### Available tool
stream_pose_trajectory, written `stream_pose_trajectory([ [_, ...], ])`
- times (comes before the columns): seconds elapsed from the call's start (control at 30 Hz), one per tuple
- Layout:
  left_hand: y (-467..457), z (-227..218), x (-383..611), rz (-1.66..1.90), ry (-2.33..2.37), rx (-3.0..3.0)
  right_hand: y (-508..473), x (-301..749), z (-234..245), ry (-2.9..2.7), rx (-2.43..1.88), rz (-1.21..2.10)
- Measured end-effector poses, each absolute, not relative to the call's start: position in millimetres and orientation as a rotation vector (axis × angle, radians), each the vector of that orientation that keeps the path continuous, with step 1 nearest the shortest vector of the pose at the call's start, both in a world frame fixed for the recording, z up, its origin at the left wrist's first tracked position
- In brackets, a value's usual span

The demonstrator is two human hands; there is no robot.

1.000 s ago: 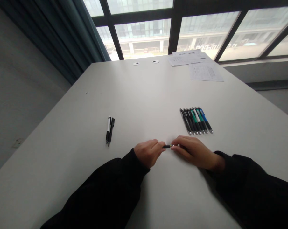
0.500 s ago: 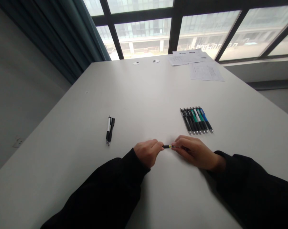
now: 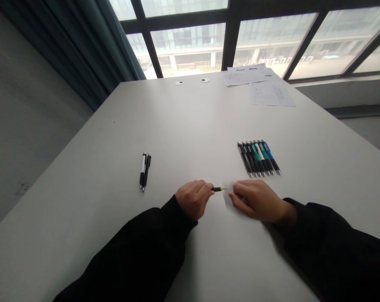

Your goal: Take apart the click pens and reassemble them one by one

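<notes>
My left hand (image 3: 194, 200) is closed around a black pen (image 3: 218, 189), with the pen's narrow end and a yellow band sticking out to the right. My right hand (image 3: 254, 204) lies just to the right of that tip, with its fingers curled and a small gap between them and the pen. A pale blur by these fingers hides whether they hold anything. Several pens (image 3: 259, 158) in black, white, green and blue lie side by side beyond my right hand. Two more pens (image 3: 145, 171) lie together to the left.
The hands rest over a large white table (image 3: 190, 126). At its far right lie sheets of printed paper (image 3: 271, 94), and two small round discs (image 3: 205, 80) sit at its far edge. Behind it are a window (image 3: 190, 46) and a dark curtain (image 3: 101, 46).
My hands have drawn apart. The right hand has moved off the pen tip to the right, and the yellow band now shows clearly beyond my left hand.
</notes>
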State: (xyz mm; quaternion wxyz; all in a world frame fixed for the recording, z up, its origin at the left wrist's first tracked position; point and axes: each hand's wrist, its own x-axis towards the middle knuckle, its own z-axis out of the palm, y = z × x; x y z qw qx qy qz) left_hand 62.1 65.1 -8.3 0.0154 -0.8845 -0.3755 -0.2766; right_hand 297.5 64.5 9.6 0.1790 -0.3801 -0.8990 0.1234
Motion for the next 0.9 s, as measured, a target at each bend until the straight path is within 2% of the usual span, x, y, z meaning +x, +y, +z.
stream_pose_trajectory([
  [0.13,65.5,-10.0,62.4,-0.903,-1.163,-2.728,63.1,294.3,8.7,-2.703,-1.06,0.194],
  [0.37,65.0,-6.8,62.6,-0.886,-1.165,-2.726,59.8,292.2,8.3,-2.666,-1.21,0.066],
  [0.9,65.2,-8.9,61.7,-0.882,-1.155,-2.75,60.8,293.7,3.9,-2.544,-1.331,0.129],
])
